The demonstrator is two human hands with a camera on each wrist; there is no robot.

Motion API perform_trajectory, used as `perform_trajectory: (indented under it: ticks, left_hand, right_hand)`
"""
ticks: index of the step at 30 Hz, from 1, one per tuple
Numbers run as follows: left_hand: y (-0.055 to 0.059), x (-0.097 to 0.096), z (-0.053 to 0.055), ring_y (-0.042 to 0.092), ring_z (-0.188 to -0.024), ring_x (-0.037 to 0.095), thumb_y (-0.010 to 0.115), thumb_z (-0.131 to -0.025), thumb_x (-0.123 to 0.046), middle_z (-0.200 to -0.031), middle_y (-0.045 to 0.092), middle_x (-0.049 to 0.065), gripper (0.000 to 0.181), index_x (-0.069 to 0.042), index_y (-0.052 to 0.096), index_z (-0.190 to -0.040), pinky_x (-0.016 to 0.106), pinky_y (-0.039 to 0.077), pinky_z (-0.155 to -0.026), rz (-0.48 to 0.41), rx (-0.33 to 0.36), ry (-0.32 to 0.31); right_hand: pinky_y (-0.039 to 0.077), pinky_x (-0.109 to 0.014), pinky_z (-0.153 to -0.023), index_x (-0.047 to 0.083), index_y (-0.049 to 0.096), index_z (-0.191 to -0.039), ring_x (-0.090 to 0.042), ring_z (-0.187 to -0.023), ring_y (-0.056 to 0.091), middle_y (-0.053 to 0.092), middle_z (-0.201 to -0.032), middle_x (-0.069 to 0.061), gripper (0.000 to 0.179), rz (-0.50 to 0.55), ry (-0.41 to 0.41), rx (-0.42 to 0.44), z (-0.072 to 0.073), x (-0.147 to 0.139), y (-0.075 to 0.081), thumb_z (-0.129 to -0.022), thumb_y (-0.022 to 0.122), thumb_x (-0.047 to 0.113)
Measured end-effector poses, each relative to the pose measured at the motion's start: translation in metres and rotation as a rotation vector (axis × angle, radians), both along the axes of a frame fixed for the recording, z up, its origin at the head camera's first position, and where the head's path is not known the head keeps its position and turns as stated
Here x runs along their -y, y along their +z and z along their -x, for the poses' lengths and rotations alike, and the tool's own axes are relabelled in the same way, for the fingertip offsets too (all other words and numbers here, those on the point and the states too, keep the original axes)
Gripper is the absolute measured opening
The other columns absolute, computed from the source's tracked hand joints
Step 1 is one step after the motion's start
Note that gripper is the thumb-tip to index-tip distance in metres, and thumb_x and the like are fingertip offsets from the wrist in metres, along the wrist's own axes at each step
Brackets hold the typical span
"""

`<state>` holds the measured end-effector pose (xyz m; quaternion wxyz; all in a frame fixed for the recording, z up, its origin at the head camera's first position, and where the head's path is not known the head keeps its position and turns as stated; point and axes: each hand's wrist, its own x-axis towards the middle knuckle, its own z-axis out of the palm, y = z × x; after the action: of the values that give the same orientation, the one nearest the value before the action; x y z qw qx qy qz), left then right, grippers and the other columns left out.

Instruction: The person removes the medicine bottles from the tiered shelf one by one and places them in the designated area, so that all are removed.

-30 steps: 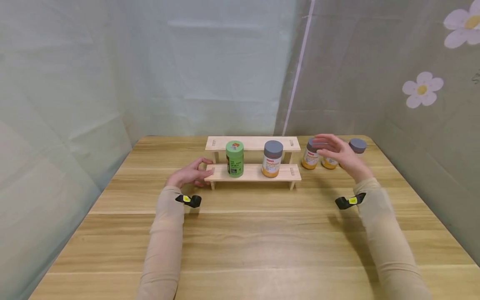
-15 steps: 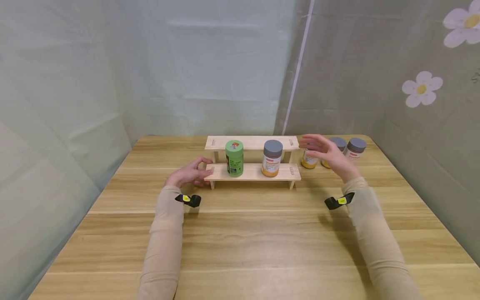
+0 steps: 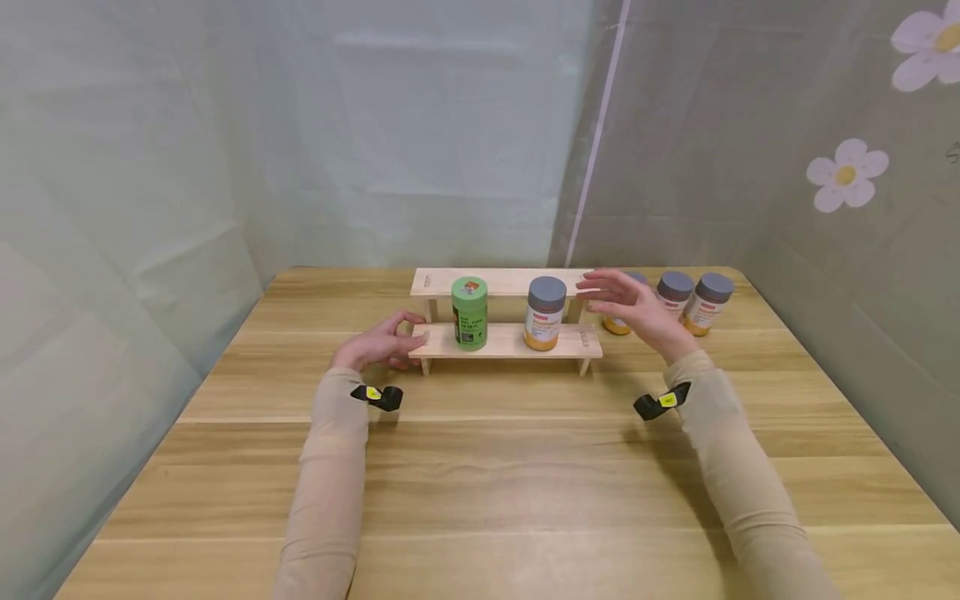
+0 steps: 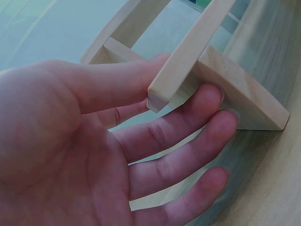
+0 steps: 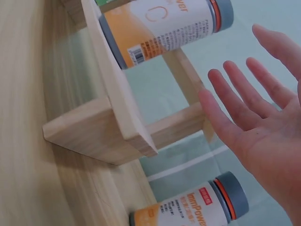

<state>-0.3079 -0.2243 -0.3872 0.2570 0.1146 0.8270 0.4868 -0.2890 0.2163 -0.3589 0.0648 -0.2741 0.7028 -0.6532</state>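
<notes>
A two-tier wooden shelf [image 3: 498, 343] stands at the back of the table. My left hand [image 3: 381, 343] holds the left end of its lower board; in the left wrist view the thumb lies on the board [image 4: 188, 56] and fingertips touch the leg below. On the lower board stand a green canister [image 3: 469, 315] and a grey-lidded supplement bottle [image 3: 543, 317], upright and apart. My right hand [image 3: 637, 310] hovers at the shelf's right end with fingers spread, holding nothing. In the right wrist view it is near the shelf bottle [image 5: 160, 30], not touching it.
Three more grey-lidded bottles stand at the back right of the table: one [image 3: 617, 326] partly hidden behind my right hand, then a second bottle [image 3: 675, 288] and a third bottle [image 3: 708, 304]. A pale curtain [image 3: 450, 150] hangs behind the table.
My right hand has moved left from over the right-hand bottles to the shelf's right end, uncovering two bottles. The left hand keeps its hold on the shelf.
</notes>
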Motion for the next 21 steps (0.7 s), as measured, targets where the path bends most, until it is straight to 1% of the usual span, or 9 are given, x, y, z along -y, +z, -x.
perform_trajectory:
  ticks: [3,6,8,10,12,14,17,19,21]
  left_hand:
    - [0.0,0.0,0.0,0.068,-0.092,0.023,0.052,-0.1,-0.028,-0.131,0.055,0.028,0.053,-0.012,0.027,-0.144,0.034,0.053,-0.085,0.002,0.001,0.0]
    - [-0.001,0.0,0.001,0.068,-0.093,0.022,0.052,-0.1,-0.028,-0.132,0.054,0.028,0.053,-0.011,0.026,-0.144,0.035,0.053,-0.085,-0.003,0.0,-0.002]
    - [-0.002,0.0,0.002,0.068,-0.092,0.021,0.053,-0.1,-0.027,-0.133,0.054,0.028,0.053,-0.011,0.026,-0.143,0.035,0.053,-0.085,-0.01,0.002,0.001]
    - [-0.002,0.001,0.003,0.068,-0.091,0.02,0.053,-0.1,-0.027,-0.134,0.053,0.029,0.053,-0.011,0.026,-0.143,0.035,0.054,-0.084,-0.016,0.001,0.0]
    - [-0.002,0.001,0.003,0.068,-0.09,0.019,0.053,-0.1,-0.027,-0.135,0.052,0.029,0.053,-0.011,0.027,-0.143,0.034,0.054,-0.083,-0.021,0.005,0.003]
    - [-0.002,0.002,0.004,0.068,-0.089,0.019,0.053,-0.1,-0.026,-0.135,0.051,0.03,0.053,-0.01,0.026,-0.143,0.034,0.054,-0.082,-0.025,0.002,-0.005]
    - [-0.003,0.002,0.004,0.068,-0.09,0.019,0.053,-0.1,-0.026,-0.135,0.051,0.03,0.054,-0.009,0.026,-0.143,0.034,0.054,-0.083,-0.026,-0.002,-0.011]
    - [-0.003,0.001,0.004,0.068,-0.091,0.021,0.053,-0.1,-0.026,-0.135,0.051,0.03,0.054,-0.009,0.026,-0.143,0.035,0.053,-0.084,-0.024,0.0,-0.008]
    - [-0.003,0.001,0.003,0.067,-0.093,0.022,0.053,-0.1,-0.026,-0.136,0.05,0.03,0.054,-0.009,0.025,-0.144,0.036,0.053,-0.086,-0.025,0.003,-0.009]
  right_hand:
    - [0.049,-0.023,-0.098,0.004,0.042,-0.141,-0.011,-0.123,0.057,0.057,-0.135,-0.001,0.05,-0.005,-0.005,0.004,0.001,0.004,-0.002,-0.095,0.06,0.007]
    - [0.049,-0.023,-0.098,0.005,0.043,-0.141,-0.02,-0.127,0.054,0.058,-0.134,0.0,0.05,-0.023,-0.011,0.014,0.001,0.009,-0.003,-0.095,0.061,0.009]
    - [0.048,-0.023,-0.098,0.006,0.043,-0.141,-0.022,-0.129,0.053,0.059,-0.133,0.0,0.049,-0.033,-0.005,0.022,0.002,0.012,-0.004,-0.095,0.061,0.01]
    - [0.048,-0.024,-0.099,0.008,0.044,-0.141,-0.02,-0.128,0.053,0.059,-0.132,0.002,0.048,-0.039,0.003,0.036,0.002,0.015,-0.004,-0.096,0.06,0.01]
    - [0.047,-0.029,-0.102,0.009,0.044,-0.141,-0.014,-0.126,0.054,0.058,-0.132,0.004,0.048,-0.044,0.016,0.048,0.003,0.017,-0.005,-0.096,0.059,0.01]
    - [0.046,-0.03,-0.103,0.011,0.044,-0.142,-0.009,-0.124,0.055,0.058,-0.133,0.006,0.048,-0.052,0.018,0.065,0.003,0.02,-0.005,-0.096,0.059,0.01]
    - [0.043,-0.03,-0.104,0.014,0.043,-0.142,-0.007,-0.124,0.053,0.056,-0.134,0.007,0.05,-0.075,0.0,0.091,0.003,0.024,-0.004,-0.096,0.06,0.011]
    - [0.042,-0.027,-0.104,0.015,0.042,-0.143,-0.007,-0.125,0.052,0.055,-0.135,0.008,0.051,-0.091,-0.019,0.106,0.003,0.027,-0.004,-0.096,0.06,0.01]
    - [0.04,-0.028,-0.104,0.016,0.042,-0.143,-0.008,-0.125,0.051,0.054,-0.135,0.009,0.051,-0.099,-0.033,0.114,0.004,0.03,-0.004,-0.095,0.059,0.008]
